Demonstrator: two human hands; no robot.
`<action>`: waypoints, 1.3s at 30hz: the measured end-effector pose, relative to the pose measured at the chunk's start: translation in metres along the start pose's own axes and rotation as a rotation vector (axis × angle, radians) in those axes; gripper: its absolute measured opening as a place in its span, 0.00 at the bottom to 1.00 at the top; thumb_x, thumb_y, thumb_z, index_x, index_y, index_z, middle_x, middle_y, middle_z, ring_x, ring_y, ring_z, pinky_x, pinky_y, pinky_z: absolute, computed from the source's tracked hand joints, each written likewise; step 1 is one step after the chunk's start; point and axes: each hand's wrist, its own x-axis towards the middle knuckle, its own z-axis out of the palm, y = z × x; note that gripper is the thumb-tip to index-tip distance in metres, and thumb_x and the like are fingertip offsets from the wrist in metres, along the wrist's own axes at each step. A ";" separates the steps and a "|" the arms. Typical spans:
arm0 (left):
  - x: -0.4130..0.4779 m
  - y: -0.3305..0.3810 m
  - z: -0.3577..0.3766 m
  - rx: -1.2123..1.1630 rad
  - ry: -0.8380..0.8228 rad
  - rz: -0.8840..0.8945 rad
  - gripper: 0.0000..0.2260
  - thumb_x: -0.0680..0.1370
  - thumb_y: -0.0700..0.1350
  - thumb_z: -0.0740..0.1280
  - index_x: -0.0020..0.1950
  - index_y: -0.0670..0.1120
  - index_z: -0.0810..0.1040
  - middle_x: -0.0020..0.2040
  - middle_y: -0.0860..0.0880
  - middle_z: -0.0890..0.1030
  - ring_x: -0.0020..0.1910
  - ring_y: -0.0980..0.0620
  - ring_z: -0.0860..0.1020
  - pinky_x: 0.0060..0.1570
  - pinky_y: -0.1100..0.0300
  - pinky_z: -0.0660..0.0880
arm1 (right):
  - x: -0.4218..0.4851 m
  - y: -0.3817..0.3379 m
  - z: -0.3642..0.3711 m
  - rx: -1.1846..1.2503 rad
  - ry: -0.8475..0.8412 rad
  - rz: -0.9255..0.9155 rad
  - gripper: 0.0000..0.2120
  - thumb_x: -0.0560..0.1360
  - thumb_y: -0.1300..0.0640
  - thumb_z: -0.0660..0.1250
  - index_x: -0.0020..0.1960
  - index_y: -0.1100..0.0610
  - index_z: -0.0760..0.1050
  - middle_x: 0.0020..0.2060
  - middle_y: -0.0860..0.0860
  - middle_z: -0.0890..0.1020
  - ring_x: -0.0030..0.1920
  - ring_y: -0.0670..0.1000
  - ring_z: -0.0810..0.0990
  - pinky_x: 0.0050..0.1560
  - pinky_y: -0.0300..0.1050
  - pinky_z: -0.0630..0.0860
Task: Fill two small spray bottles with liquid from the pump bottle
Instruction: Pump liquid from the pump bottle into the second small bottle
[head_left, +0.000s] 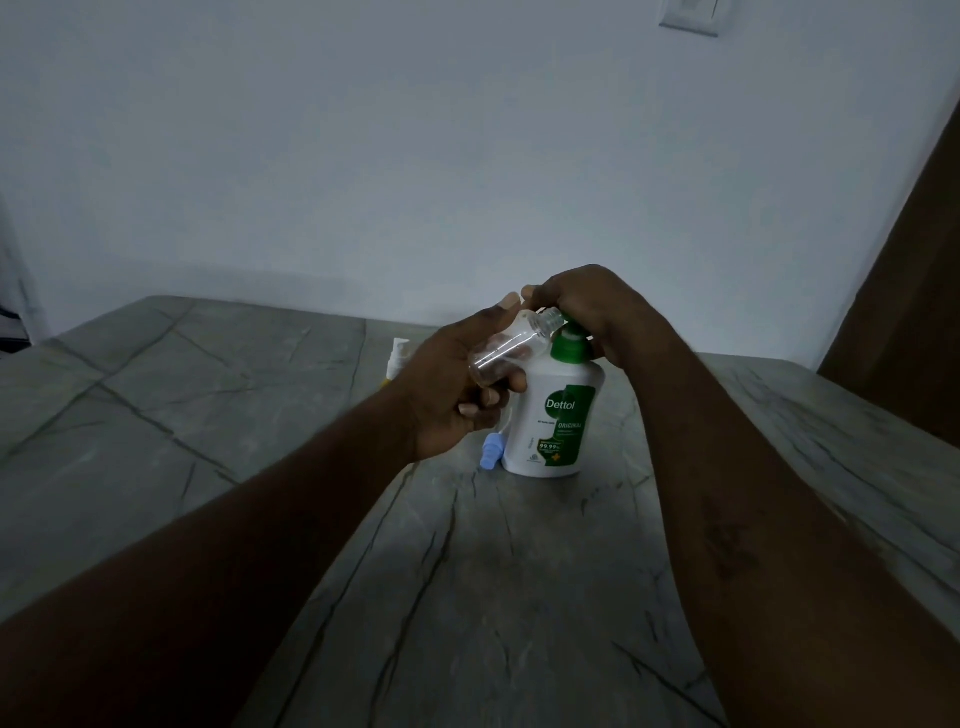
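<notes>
Spray bottle (511, 347), empty, in left hand (457, 387) grip; right hand (587, 312) round pump bottle (553, 415).

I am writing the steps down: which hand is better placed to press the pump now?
Right. The right hand is curled over the green pump head; the left hand holds the small clear bottle tilted, its open mouth close to the pump.

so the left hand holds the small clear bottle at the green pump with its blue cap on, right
No: in the head view the left hand holds the small clear plastic bottle uncapped at the green pump; a blue cap lies on the table.
</notes>
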 end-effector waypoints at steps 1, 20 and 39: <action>0.000 0.000 0.000 -0.001 0.001 -0.002 0.20 0.79 0.62 0.66 0.53 0.44 0.77 0.34 0.45 0.77 0.25 0.55 0.66 0.21 0.66 0.59 | 0.000 0.000 0.000 -0.003 0.005 -0.003 0.09 0.79 0.56 0.69 0.40 0.53 0.83 0.42 0.50 0.82 0.41 0.51 0.77 0.42 0.44 0.74; 0.000 0.004 0.001 0.022 0.105 0.044 0.27 0.76 0.66 0.66 0.57 0.43 0.82 0.36 0.47 0.78 0.28 0.55 0.65 0.27 0.63 0.57 | 0.007 -0.001 -0.003 0.014 0.048 -0.036 0.06 0.77 0.55 0.70 0.44 0.54 0.83 0.53 0.49 0.87 0.36 0.50 0.77 0.40 0.44 0.75; -0.005 0.005 0.003 -0.001 0.100 -0.007 0.29 0.78 0.67 0.62 0.60 0.43 0.80 0.34 0.48 0.78 0.26 0.56 0.65 0.26 0.64 0.55 | 0.013 -0.003 -0.002 -0.034 0.152 -0.096 0.08 0.75 0.52 0.71 0.41 0.54 0.84 0.40 0.48 0.85 0.30 0.49 0.77 0.35 0.42 0.75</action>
